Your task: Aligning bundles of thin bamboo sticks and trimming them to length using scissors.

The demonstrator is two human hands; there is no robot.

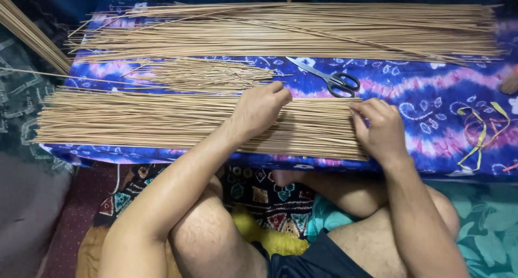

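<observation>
Fingers of the left hand (260, 108) are curling closed onto the near bundle of thin sticks (140, 120); the right hand (381, 128) is pinching its ends at three o'clock. Scissors (333, 79) are lying at twelve o'clock on the blue patterned surface (431, 89), a longer stick pile (291, 29) beyond.

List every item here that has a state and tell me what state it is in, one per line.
near stick bundle: lying flat across the cloth, ends squared at the right.
left hand: resting curled on the near stick bundle.
right hand: fingers at the bundle's right ends.
scissors: shut, lying flat.
far stick pile: spread loosely, flat.
short offcuts: scattered heap.
rubber bands: loose, tangled.
patterned cloth: spread flat.
</observation>
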